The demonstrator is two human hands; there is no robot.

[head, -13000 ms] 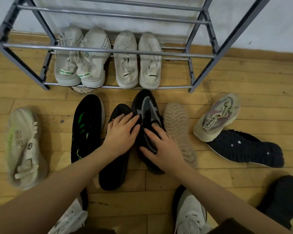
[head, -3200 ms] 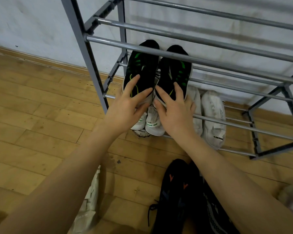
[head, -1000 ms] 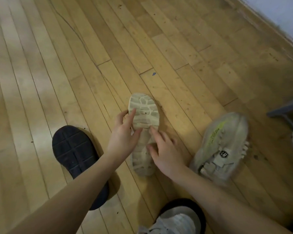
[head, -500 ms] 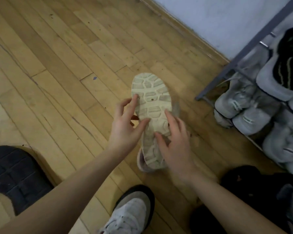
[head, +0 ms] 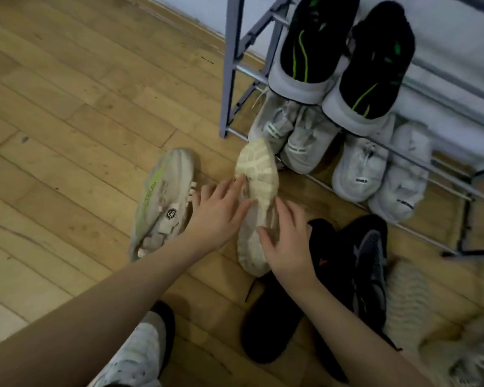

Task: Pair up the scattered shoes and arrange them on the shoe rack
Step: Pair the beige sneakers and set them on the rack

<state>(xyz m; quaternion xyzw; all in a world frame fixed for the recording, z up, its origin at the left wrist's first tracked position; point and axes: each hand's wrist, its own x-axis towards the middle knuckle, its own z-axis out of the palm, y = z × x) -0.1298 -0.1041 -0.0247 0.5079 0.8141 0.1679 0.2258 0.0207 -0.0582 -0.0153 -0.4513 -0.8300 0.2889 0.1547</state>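
Wooden plank floor, grey metal shoe rack against a pale wall. Cream shoe lying sole-up on the floor just in front of the rack's lower tier. Left hand on its left edge, fingers spread over the sole; right hand on its right side, fingers relaxed, touching. Neither is clamped on it. Matching cream shoe with lime stripe just left. Black sneakers right of the hands. Black-green pair on the upper tier, two white pairs below.
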